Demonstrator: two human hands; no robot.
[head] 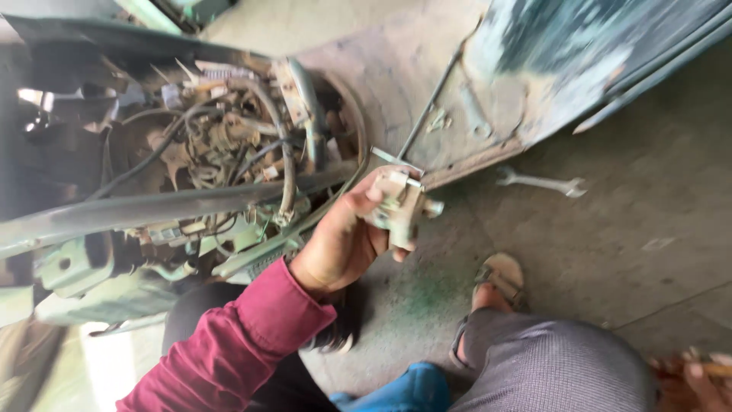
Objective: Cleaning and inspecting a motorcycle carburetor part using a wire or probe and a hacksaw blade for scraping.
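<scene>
A small metal part (400,207) is being held in mid-air, just beside the exposed wiring (229,145) of an opened machine and above the concrete floor (610,252). The left hand (347,240) is grasping it with fingers curled around its body; the right hand (698,378) is barely showing at the frame edge, its grip not discernible. A wrench (541,183) is lying on the floor, well apart. Judged risk: the part slipping to the floor, or snagging the nearby cables.
</scene>
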